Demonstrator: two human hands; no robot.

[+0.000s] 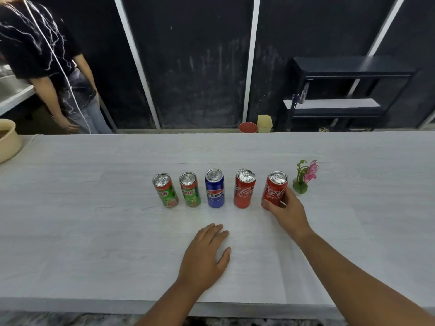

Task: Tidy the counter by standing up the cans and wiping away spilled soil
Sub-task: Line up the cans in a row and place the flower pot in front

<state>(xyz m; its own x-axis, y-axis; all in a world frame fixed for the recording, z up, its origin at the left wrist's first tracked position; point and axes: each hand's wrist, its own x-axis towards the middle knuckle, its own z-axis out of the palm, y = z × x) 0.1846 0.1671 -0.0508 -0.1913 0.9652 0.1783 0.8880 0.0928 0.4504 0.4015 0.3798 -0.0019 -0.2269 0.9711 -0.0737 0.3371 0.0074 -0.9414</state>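
Several cans stand upright in a row on the white counter: two green Milo cans, a blue Pepsi can, and two red Coca-Cola cans. My right hand grips the lower part of the rightmost Coca-Cola can, fingers curled round it. Nearer the front edge, my left hand rests flat on the counter with fingers straight, holding nothing. No soil shows on the counter.
A small vase with a pink flower stands just right of the held can. A beige bowl sits at the counter's far left edge. Another person stands behind the counter at left. A dark shelf unit is at back right.
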